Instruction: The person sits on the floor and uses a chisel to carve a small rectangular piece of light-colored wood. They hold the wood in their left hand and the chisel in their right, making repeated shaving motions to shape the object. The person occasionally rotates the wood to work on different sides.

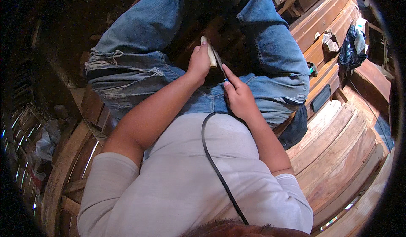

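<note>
My left hand (199, 61) is closed around a small pale piece, apparently wood (211, 56), which sticks out between my knees. In my right hand (240, 95) I grip a narrow dark-bladed tool (218, 59) with a bit of blue at its handle. Whether it is a knife or a file I cannot tell. The index finger lies along the tool, and its blade runs close beside the pale piece's right side. Most of the handle is hidden in my palm.
My legs in ripped jeans (144, 38) frame the work. A black cable (206, 141) runs down my shirt. To the right are wooden boards (334, 152), a dark phone (321, 98) and a black plastic bag (351, 48). Slatted wood (69, 173) stands at left.
</note>
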Tool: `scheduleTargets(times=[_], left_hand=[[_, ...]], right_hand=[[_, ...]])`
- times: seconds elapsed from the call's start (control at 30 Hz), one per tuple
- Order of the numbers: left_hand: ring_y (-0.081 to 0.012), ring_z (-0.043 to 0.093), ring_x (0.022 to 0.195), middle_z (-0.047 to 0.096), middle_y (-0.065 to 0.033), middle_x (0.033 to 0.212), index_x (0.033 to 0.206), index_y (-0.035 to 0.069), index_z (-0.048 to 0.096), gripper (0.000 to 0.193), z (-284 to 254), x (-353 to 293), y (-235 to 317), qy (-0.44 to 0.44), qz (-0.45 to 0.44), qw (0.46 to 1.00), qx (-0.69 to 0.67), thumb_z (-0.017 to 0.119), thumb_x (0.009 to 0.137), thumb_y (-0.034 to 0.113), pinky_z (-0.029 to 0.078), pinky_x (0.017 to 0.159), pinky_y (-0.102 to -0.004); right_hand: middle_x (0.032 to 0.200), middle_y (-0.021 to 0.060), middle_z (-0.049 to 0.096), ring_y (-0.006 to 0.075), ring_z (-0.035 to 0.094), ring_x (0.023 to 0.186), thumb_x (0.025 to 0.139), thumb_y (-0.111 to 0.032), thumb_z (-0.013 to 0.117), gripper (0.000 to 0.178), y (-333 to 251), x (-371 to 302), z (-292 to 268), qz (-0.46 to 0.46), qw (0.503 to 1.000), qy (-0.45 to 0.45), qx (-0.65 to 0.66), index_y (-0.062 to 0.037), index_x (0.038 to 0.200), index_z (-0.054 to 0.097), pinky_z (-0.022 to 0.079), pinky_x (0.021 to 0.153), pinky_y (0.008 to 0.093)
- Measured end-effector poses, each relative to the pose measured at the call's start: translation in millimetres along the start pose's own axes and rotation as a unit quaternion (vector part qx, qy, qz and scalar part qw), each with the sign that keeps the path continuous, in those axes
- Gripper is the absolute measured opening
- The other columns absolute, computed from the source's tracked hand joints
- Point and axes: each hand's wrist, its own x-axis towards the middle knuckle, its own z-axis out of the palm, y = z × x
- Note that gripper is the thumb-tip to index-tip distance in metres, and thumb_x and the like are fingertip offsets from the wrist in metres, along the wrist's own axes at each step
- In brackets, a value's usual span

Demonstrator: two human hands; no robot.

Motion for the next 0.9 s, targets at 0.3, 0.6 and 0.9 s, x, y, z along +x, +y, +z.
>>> scheduleTargets(times=[0.3,0.6,0.9], left_hand=[[-0.024,0.064,0.079,0.067,-0.0119,0.093,0.111,0.005,0.064,0.043,-3,5,-4,-0.028,-0.077,0.994,-0.071,0.045,0.1,0.042,0.05,0.065,-0.0414],[-0.0425,0.065,0.104,0.066,-0.0292,0.113,0.113,-0.006,0.059,0.051,4,17,-23,0.002,0.022,0.997,0.068,0.039,0.101,0.041,0.05,0.089,-0.0485],[-0.0509,0.059,0.115,0.062,-0.0359,0.118,0.114,-0.008,0.058,0.054,3,14,-23,0.016,0.042,0.993,0.11,0.039,0.102,0.041,0.045,0.099,-0.05]], right_hand=[[0.139,0.0288,0.058,0.0401,0.06,0.128,0.103,-0.015,0.049,0.052,-11,1,-1,-0.011,0.998,0.004,-0.054,-0.0156,0.155,0.044,0.046,0.106,0.0393],[0.14,0.0293,0.057,0.0419,0.058,0.129,0.103,-0.015,0.049,0.052,-9,18,-3,-0.031,0.996,0.005,-0.089,-0.0104,0.154,0.044,0.045,0.108,0.0402],[0.104,0.0162,0.068,0.0222,0.065,0.091,0.104,-0.012,0.05,0.049,7,10,-6,-0.002,0.999,-0.001,-0.041,-0.0109,0.153,0.048,0.051,0.086,0.0322]])
